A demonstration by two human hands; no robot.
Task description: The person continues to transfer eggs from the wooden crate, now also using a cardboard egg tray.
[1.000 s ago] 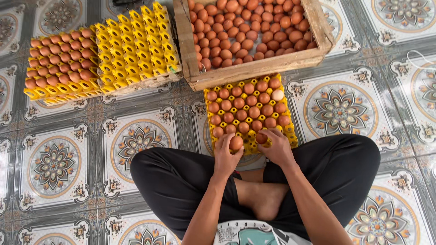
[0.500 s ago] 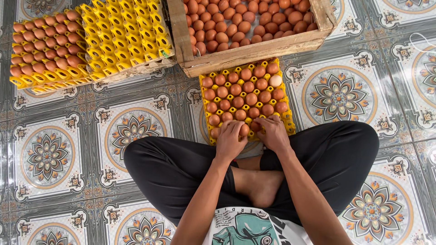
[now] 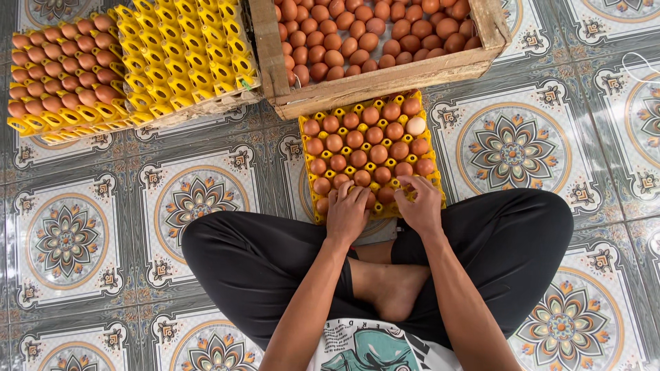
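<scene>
A home or small egg shop floor: pretty patterned floor tiles [image 3: 69, 237], a big wooden crate [image 3: 385, 75] full of brown eggs, and stacks of yellow egg trays [image 3: 185, 55] beside it

Wooden crate [image 3: 385, 79] blocks the far edge of the egg tray [image 3: 306, 124], crossed legs [image 3: 261, 254] close the near side, stacked yellow trays [image 3: 185, 55] stand far left; bare tiled floor [image 3: 199, 199] left and right gives open passage.

A wooden crate [image 3: 385, 72] filled with loose brown eggs [image 3: 364, 31] stands on the patterned tile floor [image 3: 69, 240]. At far left, a stack of yellow trays [image 3: 48, 124] carries eggs. Beside it, touching, a stack of empty yellow trays [image 3: 185, 55] sits.
</scene>
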